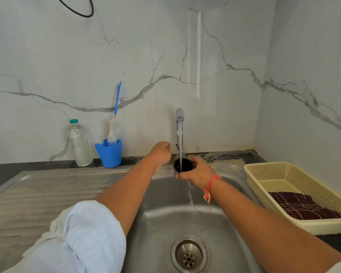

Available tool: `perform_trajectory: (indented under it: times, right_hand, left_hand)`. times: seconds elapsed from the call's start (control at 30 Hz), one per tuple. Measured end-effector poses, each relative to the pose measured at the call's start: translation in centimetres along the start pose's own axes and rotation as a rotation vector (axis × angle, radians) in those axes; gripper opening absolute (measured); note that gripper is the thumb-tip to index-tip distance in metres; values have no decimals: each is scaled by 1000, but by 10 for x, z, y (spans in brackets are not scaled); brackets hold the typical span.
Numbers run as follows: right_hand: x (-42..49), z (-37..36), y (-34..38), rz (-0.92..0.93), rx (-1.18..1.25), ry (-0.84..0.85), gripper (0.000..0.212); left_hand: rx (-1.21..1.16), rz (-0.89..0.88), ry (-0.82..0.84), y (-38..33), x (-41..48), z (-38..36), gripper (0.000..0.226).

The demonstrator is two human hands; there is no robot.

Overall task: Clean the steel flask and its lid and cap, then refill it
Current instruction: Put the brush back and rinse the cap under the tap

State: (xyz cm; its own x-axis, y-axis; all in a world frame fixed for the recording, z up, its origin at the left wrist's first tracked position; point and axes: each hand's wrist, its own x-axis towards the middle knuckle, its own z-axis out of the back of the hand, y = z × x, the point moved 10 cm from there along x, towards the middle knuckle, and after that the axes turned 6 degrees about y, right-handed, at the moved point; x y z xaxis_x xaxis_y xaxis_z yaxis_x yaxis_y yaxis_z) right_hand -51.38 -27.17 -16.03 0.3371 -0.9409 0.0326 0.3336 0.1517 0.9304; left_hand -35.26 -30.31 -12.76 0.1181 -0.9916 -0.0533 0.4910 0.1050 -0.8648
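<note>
gripped dark cap (182, 164) round its wall in right hand (198, 174) under running tap (179, 127); likely light, stiff, slippery when wet. curled left hand (160, 152) by tap; could not tell on what.

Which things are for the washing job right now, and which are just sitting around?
In the job: dark cap, gripped by the right hand under the running tap; left hand, beside the tap; sink.
Sitting around: plastic bottle; bottle brush in the blue cup (probably for scrubbing later); basket with a dark red cloth.
</note>
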Motion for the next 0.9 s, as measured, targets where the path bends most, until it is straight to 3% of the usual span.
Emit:
perform_trajectory:
  times: [0.07, 0.17, 0.3, 0.4, 0.5, 0.67, 0.9]
  right_hand:
    - [-2, 0, 6, 58, 47, -24, 57]
    - [2, -15, 10, 64, 130, 44, 35]
    - [2, -32, 11, 31, 106, 165, 14]
    - [2, -26, 2, -53, 127, 197, 20]
    - [6, -20, -4, -77, 158, 212, 39]
    - [11, -1, 2, -20, -151, 168, 53]
    - [13, 24, 17, 14, -412, 75, 61]
  left_hand:
    - [13, -13, 19, -2, 6, -4, 46]
    - [-20, 2, 35, 1, 13, -11, 28]
    - [3, 38, -9, 3, 19, -7, 34]
    - [-30, 28, -38, 4, 27, -2, 43]
    - [-51, 15, 32, 3, 28, -13, 31]
    - [-101, -21, 98, 2, 28, -22, 38]
    - [113, -114, 266, -10, 18, -40, 68]
